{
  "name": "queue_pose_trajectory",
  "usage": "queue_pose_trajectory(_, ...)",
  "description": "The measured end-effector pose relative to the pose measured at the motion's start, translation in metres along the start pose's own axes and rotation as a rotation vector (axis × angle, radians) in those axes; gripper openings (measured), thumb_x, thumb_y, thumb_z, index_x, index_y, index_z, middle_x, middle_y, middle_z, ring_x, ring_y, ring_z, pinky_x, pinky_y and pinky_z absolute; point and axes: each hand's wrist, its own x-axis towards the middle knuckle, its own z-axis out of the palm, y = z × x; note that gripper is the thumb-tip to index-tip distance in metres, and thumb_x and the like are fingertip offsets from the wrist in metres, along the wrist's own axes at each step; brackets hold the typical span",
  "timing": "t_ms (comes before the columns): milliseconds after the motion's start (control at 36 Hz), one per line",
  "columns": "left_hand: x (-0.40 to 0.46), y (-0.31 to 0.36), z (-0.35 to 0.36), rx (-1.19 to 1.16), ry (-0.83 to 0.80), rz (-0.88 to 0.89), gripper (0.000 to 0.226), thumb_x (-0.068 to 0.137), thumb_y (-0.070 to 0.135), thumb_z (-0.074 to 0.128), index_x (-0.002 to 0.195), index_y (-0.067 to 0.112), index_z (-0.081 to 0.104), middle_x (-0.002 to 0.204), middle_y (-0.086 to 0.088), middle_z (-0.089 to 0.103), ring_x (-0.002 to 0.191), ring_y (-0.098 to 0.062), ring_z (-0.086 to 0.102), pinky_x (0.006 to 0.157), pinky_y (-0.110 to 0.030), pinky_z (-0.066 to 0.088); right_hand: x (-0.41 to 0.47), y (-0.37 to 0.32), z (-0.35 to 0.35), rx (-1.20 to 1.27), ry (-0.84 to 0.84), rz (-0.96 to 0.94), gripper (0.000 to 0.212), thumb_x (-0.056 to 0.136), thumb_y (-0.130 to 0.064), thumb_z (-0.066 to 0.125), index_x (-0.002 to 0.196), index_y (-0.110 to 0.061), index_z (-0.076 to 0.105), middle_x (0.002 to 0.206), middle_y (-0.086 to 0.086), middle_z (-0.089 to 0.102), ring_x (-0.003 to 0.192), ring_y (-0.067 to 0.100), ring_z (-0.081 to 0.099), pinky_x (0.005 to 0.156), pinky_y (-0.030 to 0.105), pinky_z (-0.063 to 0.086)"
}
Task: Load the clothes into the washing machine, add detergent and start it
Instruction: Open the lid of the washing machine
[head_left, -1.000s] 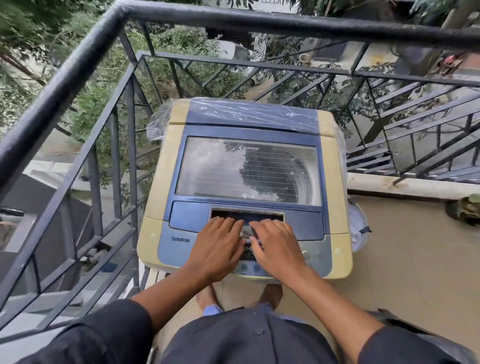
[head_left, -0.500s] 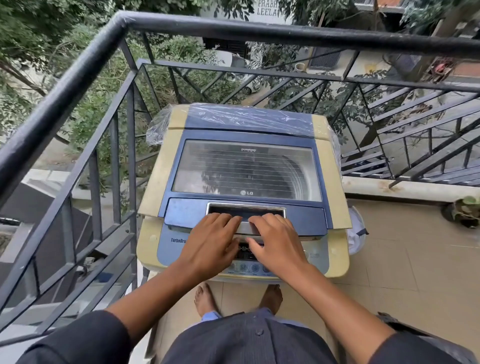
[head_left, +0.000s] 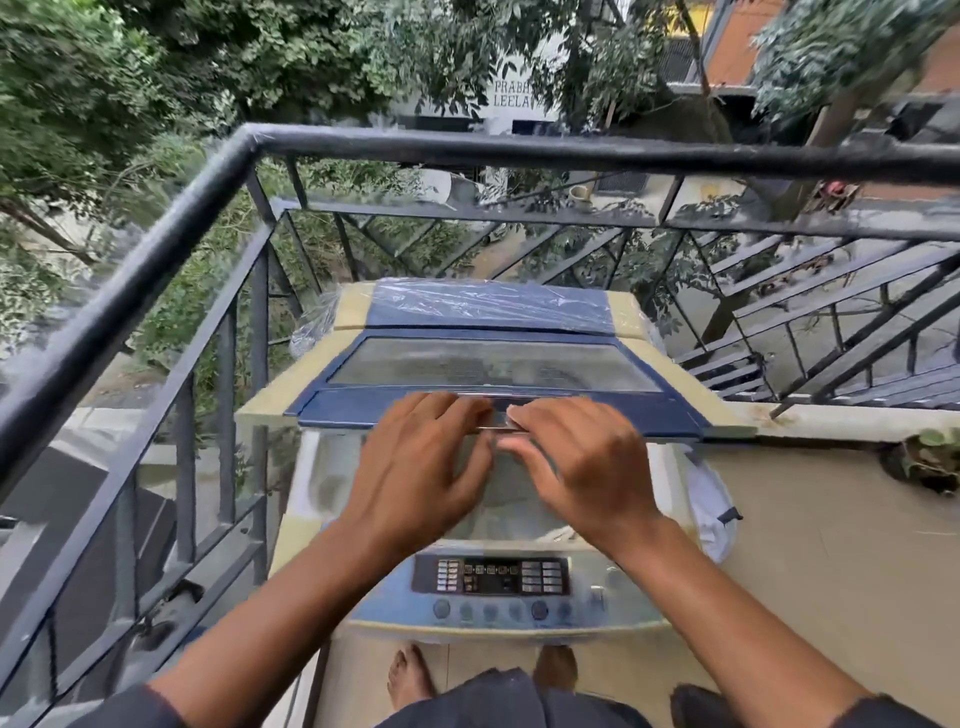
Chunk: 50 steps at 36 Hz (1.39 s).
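Both hands (head_left: 498, 457) grip the raised lid (head_left: 498, 364).

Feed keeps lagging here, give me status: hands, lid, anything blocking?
Left hand and right hand both grip the lid handle. Lid part-raised, folding back. Control panel exposed. Nothing seen blocking.

This is the balcony of a home, outdoors and above street level; a black metal railing (head_left: 363, 148) crosses the upper frame and runs down the left; a top-loading washing machine (head_left: 498, 597) stands on the tiled floor (head_left: 831, 571) at centre; trees (head_left: 156, 78) and neighbouring buildings (head_left: 737, 47) fill the top.
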Motion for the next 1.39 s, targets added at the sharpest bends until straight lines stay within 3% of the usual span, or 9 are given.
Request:
queue_pose_trajectory(111, 0.023, -0.001, -0.012, 0.061, 0.140, 0.080, 0.043, 0.095, 0.033, 0.059, 0.134, 0.017, 0.062, 0.127, -0.002, 0.065, 0.115, -0.028, 0.061, 0.098, -0.044, 0.047, 0.036, 0.007, -0.010, -0.046, 0.078, -0.001, 0.022, 0.099, -0.039, 0.066, 0.109, -0.022, 0.076, 0.103, -0.003, 0.076, 0.090, 0.027, 0.071, 0.074, 0.041, 0.053)
queue_pose_trajectory(250, 0.032, 0.002, -0.018, 0.155, 0.330, 0.153, 0.055, 0.087, 0.023, 0.068, 0.140, 0.008, 0.061, 0.148, -0.015, 0.055, 0.139, -0.039, 0.049, 0.118, -0.056, 0.034, 0.089, 0.015, -0.016, -0.079, 0.208, 0.077, 0.020, 0.094, -0.042, 0.070, 0.100, -0.024, 0.078, 0.095, -0.004, 0.077, 0.088, 0.027, 0.070, 0.073, 0.039, 0.051)
queue_pose_trajectory(444, 0.061, -0.010, -0.010, 0.316, 0.206, 0.135, 0.086, 0.084, 0.032, 0.067, 0.160, 0.010, 0.034, 0.168, -0.013, 0.030, 0.156, -0.035, 0.025, 0.124, -0.060, 0.023, 0.148, 0.022, -0.019, -0.143, 0.231, 0.177, 0.022, 0.089, -0.043, 0.074, 0.103, -0.026, 0.077, 0.101, -0.005, 0.077, 0.095, 0.023, 0.068, 0.082, 0.037, 0.049)
queue_pose_trajectory(583, 0.089, -0.018, -0.008, 0.345, 0.183, 0.128, 0.100, 0.079, 0.029, 0.068, 0.164, 0.011, 0.018, 0.173, -0.011, 0.014, 0.160, -0.035, 0.009, 0.125, -0.061, 0.021, 0.151, 0.025, -0.014, -0.154, 0.355, 0.106, 0.022, 0.095, -0.020, 0.066, 0.115, -0.017, 0.074, 0.123, 0.003, 0.071, 0.115, 0.030, 0.063, 0.099, 0.046, 0.047)
queue_pose_trajectory(694, 0.112, -0.026, -0.006, 0.333, 0.194, 0.120, 0.104, 0.078, 0.028, 0.066, 0.165, 0.011, 0.012, 0.174, -0.011, 0.005, 0.161, -0.034, 0.002, 0.126, -0.060, 0.019, 0.130, 0.033, 0.004, -0.203, 0.260, 0.031, 0.039, 0.094, -0.025, 0.066, 0.132, -0.016, 0.069, 0.146, 0.009, 0.059, 0.134, 0.035, 0.054, 0.114, 0.052, 0.037)
queue_pose_trajectory(806, 0.137, -0.030, -0.005, 0.323, 0.202, 0.120, 0.105, 0.080, 0.028, 0.066, 0.165, 0.010, 0.008, 0.174, -0.012, -0.002, 0.161, -0.035, -0.004, 0.126, -0.059, 0.018, 0.131, 0.054, 0.019, -0.269, 0.089, 0.106, 0.065, 0.095, -0.038, 0.064, 0.155, -0.017, 0.046, 0.167, 0.008, 0.032, 0.154, 0.033, 0.030, 0.121, 0.057, 0.026)
queue_pose_trajectory(972, 0.173, -0.035, -0.004, 0.307, 0.216, 0.098, 0.105, 0.082, 0.028, 0.064, 0.166, 0.011, 0.003, 0.174, -0.011, -0.007, 0.160, -0.033, -0.009, 0.128, -0.057, 0.014, 0.157, 0.076, 0.038, -0.290, -0.015, 0.137, 0.082, 0.097, -0.041, 0.061, 0.165, -0.018, 0.020, 0.174, 0.006, 0.005, 0.161, 0.028, 0.003, 0.123, 0.058, 0.023)
queue_pose_trajectory(1111, 0.196, -0.043, 0.004, 0.310, 0.222, 0.069, 0.105, 0.083, 0.023, 0.064, 0.166, 0.012, 0.000, 0.174, -0.010, -0.009, 0.160, -0.033, -0.010, 0.128, -0.056, 0.012, 0.173, 0.087, 0.054, -0.284, -0.014, 0.149, 0.088, 0.097, -0.041, 0.062, 0.165, -0.015, 0.012, 0.174, 0.008, 0.000, 0.161, 0.030, 0.001, 0.123, 0.058, 0.022)
queue_pose_trajectory(1389, 0.204, -0.040, 0.015, 0.284, 0.224, 0.025, 0.108, 0.082, 0.026, 0.065, 0.165, 0.011, -0.001, 0.173, -0.012, -0.012, 0.160, -0.034, -0.011, 0.128, -0.056, 0.012, 0.177, 0.090, 0.064, -0.273, -0.006, 0.166, 0.088, 0.097, -0.041, 0.062, 0.165, -0.014, 0.013, 0.174, 0.010, 0.001, 0.160, 0.031, 0.000, 0.124, 0.059, 0.020)
